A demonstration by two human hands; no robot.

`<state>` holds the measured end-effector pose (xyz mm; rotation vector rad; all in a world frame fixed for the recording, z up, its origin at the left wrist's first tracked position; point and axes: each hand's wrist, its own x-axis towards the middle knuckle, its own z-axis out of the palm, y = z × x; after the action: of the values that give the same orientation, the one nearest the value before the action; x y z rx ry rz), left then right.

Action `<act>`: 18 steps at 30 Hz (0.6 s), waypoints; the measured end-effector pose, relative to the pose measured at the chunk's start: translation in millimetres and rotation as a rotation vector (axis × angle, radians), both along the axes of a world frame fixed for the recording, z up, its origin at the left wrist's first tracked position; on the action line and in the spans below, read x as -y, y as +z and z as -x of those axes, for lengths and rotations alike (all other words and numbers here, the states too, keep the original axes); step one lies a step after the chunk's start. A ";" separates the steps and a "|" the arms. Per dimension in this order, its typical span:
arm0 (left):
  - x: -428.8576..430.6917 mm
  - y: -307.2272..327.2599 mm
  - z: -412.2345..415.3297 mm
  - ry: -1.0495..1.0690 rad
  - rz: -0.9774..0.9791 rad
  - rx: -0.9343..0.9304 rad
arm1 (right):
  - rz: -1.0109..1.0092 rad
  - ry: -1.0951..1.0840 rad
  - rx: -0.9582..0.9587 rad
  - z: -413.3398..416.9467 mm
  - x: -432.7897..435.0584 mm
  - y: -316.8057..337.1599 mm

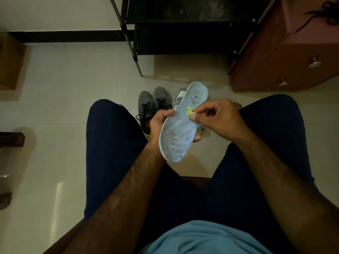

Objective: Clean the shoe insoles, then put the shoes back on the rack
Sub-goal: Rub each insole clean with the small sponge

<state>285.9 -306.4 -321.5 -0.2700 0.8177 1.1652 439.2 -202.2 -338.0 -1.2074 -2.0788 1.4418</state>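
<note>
Your right hand (218,116) pinches a small green cloth (189,112) against the middle of the pale blue insole (180,132). Your left hand (158,122) grips the insole from beneath, printed end toward 12 o'clock, between your knees. Grey shoes (145,103) and a white shoe (179,97) stand on the floor just beyond at 12 o'clock; black rack (183,26) farther at 12, brown drawers (286,57) at 2.
</note>
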 end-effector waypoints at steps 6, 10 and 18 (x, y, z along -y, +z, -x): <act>-1.8 0.4 -0.8 0.029 0.034 0.006 | -0.049 -0.205 -0.001 2.0 -6.3 -6.0; -0.6 0.6 0.8 0.012 0.029 -0.014 | 0.047 0.017 0.001 2.1 1.1 -2.5; -1.1 -1.7 0.9 0.007 0.022 -0.040 | 0.081 -0.035 0.040 1.2 -3.1 -0.3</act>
<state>285.0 -305.2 -323.1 -0.2684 0.8651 1.1721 437.9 -199.1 -338.3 -1.3081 -2.0321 1.5112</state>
